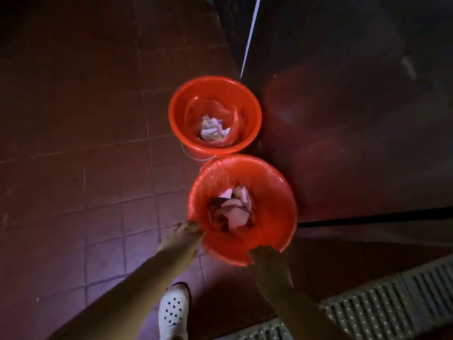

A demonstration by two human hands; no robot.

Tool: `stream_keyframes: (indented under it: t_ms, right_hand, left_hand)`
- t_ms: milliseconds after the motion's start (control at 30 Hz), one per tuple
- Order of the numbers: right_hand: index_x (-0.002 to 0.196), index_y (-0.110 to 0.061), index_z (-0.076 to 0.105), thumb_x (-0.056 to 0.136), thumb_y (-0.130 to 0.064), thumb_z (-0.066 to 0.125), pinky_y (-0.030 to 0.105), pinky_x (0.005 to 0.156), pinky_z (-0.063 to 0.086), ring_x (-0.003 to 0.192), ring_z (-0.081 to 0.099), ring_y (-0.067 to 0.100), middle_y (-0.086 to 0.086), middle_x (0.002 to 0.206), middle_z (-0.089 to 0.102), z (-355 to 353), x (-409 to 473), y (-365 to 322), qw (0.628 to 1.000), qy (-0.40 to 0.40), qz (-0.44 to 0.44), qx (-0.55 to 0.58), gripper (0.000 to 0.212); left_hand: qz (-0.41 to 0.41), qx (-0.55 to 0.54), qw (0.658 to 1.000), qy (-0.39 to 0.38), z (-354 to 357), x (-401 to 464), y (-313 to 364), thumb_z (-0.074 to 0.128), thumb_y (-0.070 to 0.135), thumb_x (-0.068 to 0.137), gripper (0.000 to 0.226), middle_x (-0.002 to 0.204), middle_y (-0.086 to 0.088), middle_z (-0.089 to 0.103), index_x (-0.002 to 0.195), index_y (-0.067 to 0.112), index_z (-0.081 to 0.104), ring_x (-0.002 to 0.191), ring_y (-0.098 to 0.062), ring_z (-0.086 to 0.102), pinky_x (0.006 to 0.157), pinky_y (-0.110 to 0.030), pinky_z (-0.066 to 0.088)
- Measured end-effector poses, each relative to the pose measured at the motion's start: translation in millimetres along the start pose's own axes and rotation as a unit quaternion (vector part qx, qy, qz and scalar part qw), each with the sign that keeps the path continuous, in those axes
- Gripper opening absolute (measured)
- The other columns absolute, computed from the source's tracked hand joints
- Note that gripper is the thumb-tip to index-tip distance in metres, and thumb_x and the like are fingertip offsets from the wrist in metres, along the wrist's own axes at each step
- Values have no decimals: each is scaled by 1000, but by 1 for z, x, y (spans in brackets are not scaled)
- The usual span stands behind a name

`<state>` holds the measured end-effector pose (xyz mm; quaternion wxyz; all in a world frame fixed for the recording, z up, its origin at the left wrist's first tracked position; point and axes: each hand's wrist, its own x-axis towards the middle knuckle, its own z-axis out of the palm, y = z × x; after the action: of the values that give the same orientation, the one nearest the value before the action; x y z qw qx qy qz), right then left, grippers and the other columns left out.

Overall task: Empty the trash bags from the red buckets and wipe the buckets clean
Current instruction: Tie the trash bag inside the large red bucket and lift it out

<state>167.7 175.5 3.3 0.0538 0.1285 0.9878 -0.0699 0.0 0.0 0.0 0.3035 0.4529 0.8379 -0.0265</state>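
Plastic liner, thin and crinkly over the near red bucket on the tiled floor, should weigh little with only paper scraps inside. My left hand and right hand curl fingers over the near rim; whether they pinch film I cannot tell. I'd gather it at the rim. The far bucket waits beyond.

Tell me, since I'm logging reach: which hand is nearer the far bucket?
Left, slightly. The left hand touches the near bucket's left rim, the right hand its nearest rim, farther from the far bucket.
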Motion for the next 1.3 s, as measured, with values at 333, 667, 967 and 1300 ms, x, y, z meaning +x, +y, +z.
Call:
stream_keyframes:
  t_ms: [333, 667, 967, 1300]
  right_hand:
    - [82, -24, 74, 69, -31, 71, 25, 78, 34, 79, 58, 12, -12, 79, 66, 101, -29, 30, 979, 130, 4, 159, 15]
    - [60, -24, 67, 74, -32, 64, 29, 66, 32, 67, 55, 20, -8, 68, 58, 93, -27, -9, 968, 222, -73, 94, 17]
    - [64, -21, 70, 77, -28, 64, 29, 63, 43, 71, 53, 14, -5, 70, 60, 106, -34, -52, 953, 225, -153, 133, 16]
    - [136, -8, 41, 71, -44, 76, 42, 96, 36, 117, 43, 30, 10, 130, 46, 103, -34, -14, 934, 188, 291, 83, 82]
  left_hand:
    - [199, 85, 954, 208, 57, 27, -9, 91, 33, 47, 34, 81, 10, 73, 78, 28, 76, 80, -10, 70, 73, -30, 57]
    - [146, 67, 943, 291, 103, -24, 12, 79, 31, 72, 15, 73, 7, 69, 75, 21, 68, 64, -16, 67, 46, -21, 47]
    - [59, -33, 966, 248, 131, -50, 7, 49, 42, 94, 26, 100, 4, 70, 97, 24, 67, 93, -18, 64, 72, -30, 45]
    - [-272, -141, 891, 336, 107, -31, -63, 57, 36, 89, 29, 95, -18, 68, 94, 7, 59, 90, -37, 63, 71, -37, 47]
